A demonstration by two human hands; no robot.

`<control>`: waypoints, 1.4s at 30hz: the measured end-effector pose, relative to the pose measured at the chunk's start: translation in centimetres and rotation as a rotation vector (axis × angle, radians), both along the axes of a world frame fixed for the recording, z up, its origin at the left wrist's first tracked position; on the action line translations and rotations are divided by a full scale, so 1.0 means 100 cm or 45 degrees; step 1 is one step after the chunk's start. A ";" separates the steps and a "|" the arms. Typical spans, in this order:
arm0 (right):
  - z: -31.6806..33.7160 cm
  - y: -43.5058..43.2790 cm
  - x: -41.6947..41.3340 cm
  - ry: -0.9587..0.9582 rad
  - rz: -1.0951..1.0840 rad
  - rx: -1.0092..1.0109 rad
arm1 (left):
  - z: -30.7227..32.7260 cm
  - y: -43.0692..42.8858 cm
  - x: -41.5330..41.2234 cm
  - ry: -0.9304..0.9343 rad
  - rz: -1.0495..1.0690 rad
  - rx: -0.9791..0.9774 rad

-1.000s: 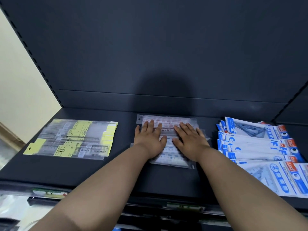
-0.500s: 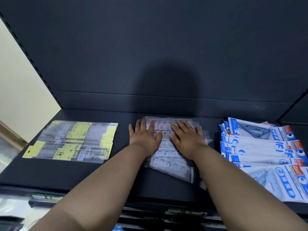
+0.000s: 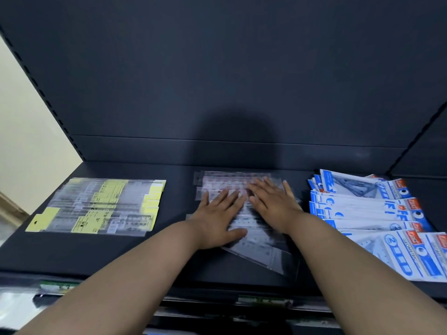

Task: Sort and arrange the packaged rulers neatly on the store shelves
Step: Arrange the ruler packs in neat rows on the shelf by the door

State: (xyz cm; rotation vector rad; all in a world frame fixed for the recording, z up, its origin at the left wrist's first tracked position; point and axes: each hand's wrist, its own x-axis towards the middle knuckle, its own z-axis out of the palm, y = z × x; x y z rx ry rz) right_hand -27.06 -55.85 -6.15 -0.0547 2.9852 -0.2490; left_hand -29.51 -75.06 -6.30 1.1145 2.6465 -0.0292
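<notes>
Dark shelf unit [image 3: 217, 68], cream wall [image 3: 29, 131]

One wide-angle view, worn on the head, looks forward and down onto the dark shelf [image 3: 72, 257] from close above its front edge. The forearms [image 3: 145, 274] enter from the bottom, placing the left grip [image 3: 217, 218] and right grip [image 3: 273, 206] mid-frame. Beyond them the back panel [image 3: 217, 68] fills the upper picture.

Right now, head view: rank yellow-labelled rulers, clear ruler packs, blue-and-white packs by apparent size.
1. Blue-and-white packs: largest, though cropped by the frame.
2-3. Yellow-labelled rulers and clear ruler packs: alike; left hand and right hand hide part of the clear ones.
</notes>
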 end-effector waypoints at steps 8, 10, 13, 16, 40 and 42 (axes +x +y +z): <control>-0.006 0.003 0.002 -0.074 -0.030 0.003 | -0.004 0.006 0.013 0.076 0.114 -0.074; -0.005 0.001 0.003 -0.070 -0.035 0.003 | -0.003 0.008 0.017 0.093 0.112 -0.075; -0.004 0.001 0.004 -0.049 -0.032 -0.001 | 0.000 0.010 0.017 0.108 0.123 -0.062; -0.001 0.004 0.005 -0.008 -0.046 -0.020 | 0.007 0.014 0.013 0.139 0.158 -0.038; 0.035 0.232 0.090 0.103 0.044 -0.213 | 0.031 0.232 0.085 0.069 -0.019 0.030; 0.037 0.252 0.100 0.000 0.132 -0.134 | 0.035 0.247 0.091 0.024 0.005 -0.036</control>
